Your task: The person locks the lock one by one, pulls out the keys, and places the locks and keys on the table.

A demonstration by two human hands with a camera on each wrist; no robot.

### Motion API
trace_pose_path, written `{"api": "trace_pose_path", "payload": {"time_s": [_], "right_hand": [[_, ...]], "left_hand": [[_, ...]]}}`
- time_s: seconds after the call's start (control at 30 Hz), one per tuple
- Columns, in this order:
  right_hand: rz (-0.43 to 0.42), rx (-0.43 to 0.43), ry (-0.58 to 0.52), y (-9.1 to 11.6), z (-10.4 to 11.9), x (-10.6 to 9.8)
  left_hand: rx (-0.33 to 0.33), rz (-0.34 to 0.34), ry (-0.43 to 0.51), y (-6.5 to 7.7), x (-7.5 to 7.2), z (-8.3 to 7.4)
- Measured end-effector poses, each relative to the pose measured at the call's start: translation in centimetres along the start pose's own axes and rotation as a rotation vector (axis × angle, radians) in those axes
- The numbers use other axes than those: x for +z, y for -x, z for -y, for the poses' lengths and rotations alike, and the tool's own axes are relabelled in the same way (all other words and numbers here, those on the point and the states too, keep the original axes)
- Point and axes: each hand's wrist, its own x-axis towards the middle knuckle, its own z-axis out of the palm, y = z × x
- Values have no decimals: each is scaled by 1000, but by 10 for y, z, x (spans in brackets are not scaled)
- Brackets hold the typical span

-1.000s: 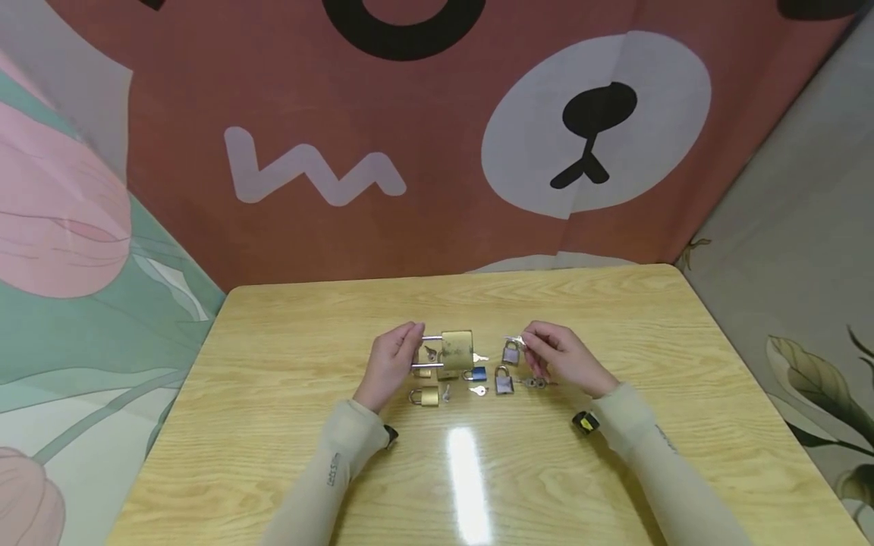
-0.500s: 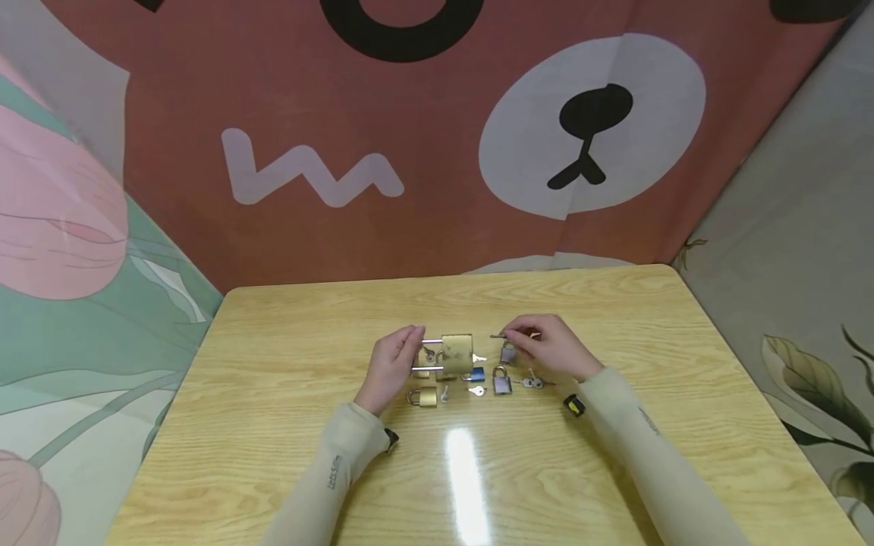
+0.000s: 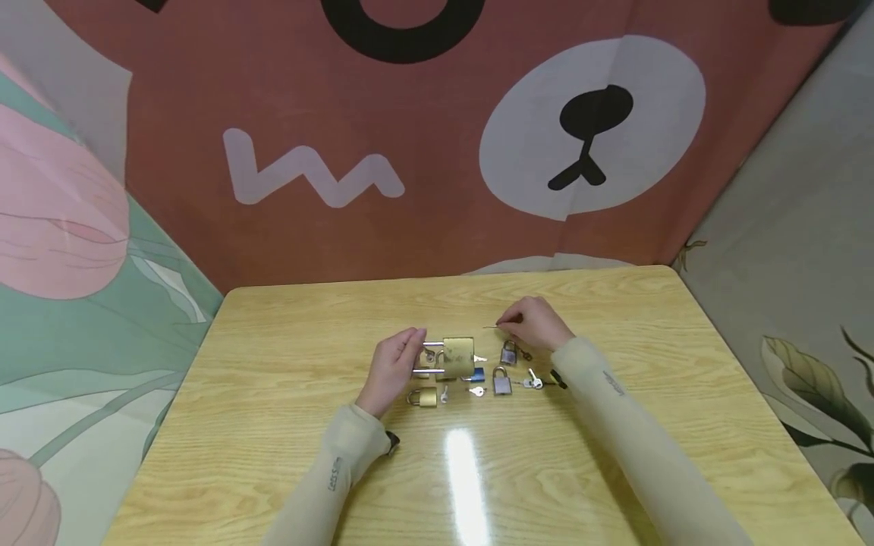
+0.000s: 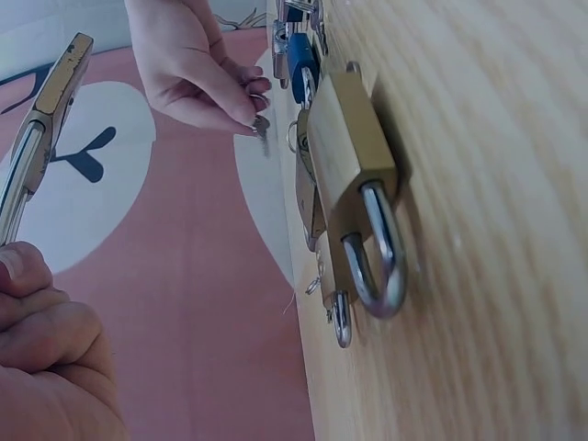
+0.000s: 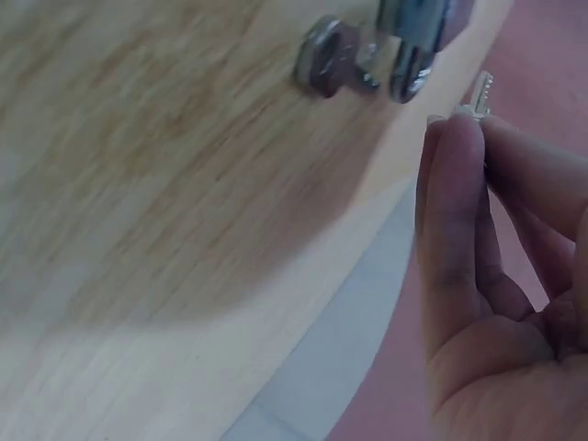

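My left hand (image 3: 391, 369) grips the steel shackle of a large brass padlock (image 3: 459, 356), raised over the table with its body pointing right. In the left wrist view this padlock (image 4: 61, 83) shows edge-on above the curled fingers. To its right and a little farther back, my right hand (image 3: 539, 322) pinches a small key (image 5: 483, 94) between thumb and fingertips. The key's toothed blade sticks out to the left, toward the padlock but apart from it. Below the held padlock lie a blue padlock (image 3: 478, 374) and a brass padlock (image 4: 354, 152), partly covered in the head view.
A small brass padlock (image 3: 428, 397) lies nearer me, with a key (image 3: 444, 393) beside it. Two grey padlocks, one nearer (image 3: 501, 381) and one farther (image 3: 508, 353), lie to the right beside bunched keys (image 3: 535, 380). A patterned cloth (image 3: 328, 250) hangs behind the wooden table (image 3: 273, 425).
My right hand has moved left and away from me with the key, uncovering the farther grey padlock and the bunched keys. The left hand and large padlock have barely moved.
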Motion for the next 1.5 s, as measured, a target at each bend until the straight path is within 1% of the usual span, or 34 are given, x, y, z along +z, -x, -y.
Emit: {"api": "trace_pose_path", "payload": {"time_s": [0.17, 0.27, 0.4, 0.47, 0.67, 0.83, 0.93, 1.0, 1.07, 1.17, 1.27, 1.4, 1.5], "right_hand": [[-13, -2, 54, -7, 0, 2], [-1, 2, 62, -10, -2, 5], [31, 18, 70, -11, -4, 10], [33, 21, 80, -11, -5, 11], [-8, -7, 82, -8, -1, 11], [-35, -45, 89, -4, 6, 8], [-53, -82, 82, -1, 11, 6], [-71, -111, 56, 1, 16, 4], [-82, -147, -6, 3, 22, 3], [-89, -197, -128, 7, 31, 0], [-76, -253, -224, 11, 41, 1], [-63, -378, -255, 20, 52, 2], [-54, -497, -232, 29, 59, 4]], "left_hand": [[-1, -3, 16, -1, 0, 1], [0, 0, 33, 0, 0, 2], [-20, 0, 56, 3, 0, 2], [-27, -3, 63, 3, 0, 1], [-28, -5, 57, 4, -1, -1], [-43, 12, 55, 3, 0, 0], [-48, 18, 38, 3, 0, 0], [-46, 18, 34, 3, 0, 0], [-37, 20, 27, 2, 0, 1], [-25, 18, 31, 1, 0, 2], [-34, 13, 37, -1, 0, 2], [-63, 3, 49, -3, 0, 2], [-76, -12, 47, -5, 1, 2]]}}
